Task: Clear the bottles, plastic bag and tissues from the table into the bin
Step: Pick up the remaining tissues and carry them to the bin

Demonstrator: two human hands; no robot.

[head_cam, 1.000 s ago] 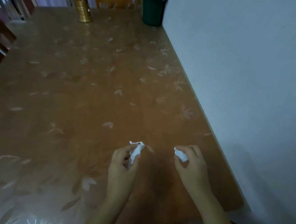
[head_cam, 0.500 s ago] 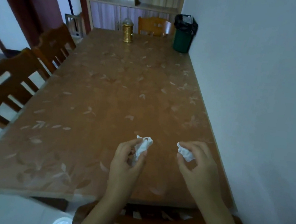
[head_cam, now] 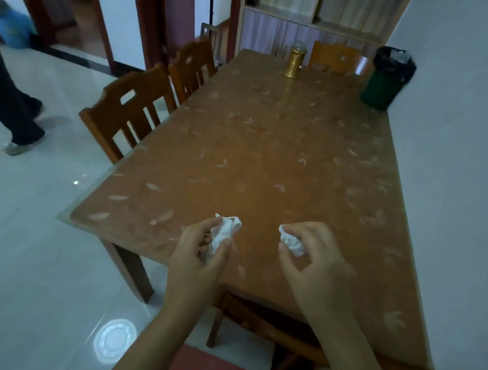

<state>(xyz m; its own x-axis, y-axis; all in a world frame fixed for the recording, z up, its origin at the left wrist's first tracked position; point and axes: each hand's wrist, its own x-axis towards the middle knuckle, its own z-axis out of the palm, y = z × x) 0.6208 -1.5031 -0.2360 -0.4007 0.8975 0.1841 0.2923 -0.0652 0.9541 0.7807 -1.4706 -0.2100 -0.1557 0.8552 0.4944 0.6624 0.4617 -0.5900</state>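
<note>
My left hand (head_cam: 199, 256) grips a crumpled white tissue (head_cam: 224, 232) above the near end of the brown leaf-patterned table (head_cam: 271, 157). A second, smaller tissue ball (head_cam: 291, 242) is pinched in the fingers of my right hand (head_cam: 311, 255), a little to the right of the first. The green bin (head_cam: 383, 82) with a black liner stands on the table's far right corner, against the wall. No bottles or plastic bag show on the tabletop.
A gold lantern-like ornament (head_cam: 294, 62) stands at the table's far end. Wooden chairs (head_cam: 131, 114) line the left side, another is at the far end, and one is tucked under the near edge. A person's legs (head_cam: 5, 103) cross the tiled floor at left. A white wall runs along the right.
The view has pulled back and turned left, bringing the chairs, floor and a walking person into sight. Both hands keep their tissues in much the same pose.
</note>
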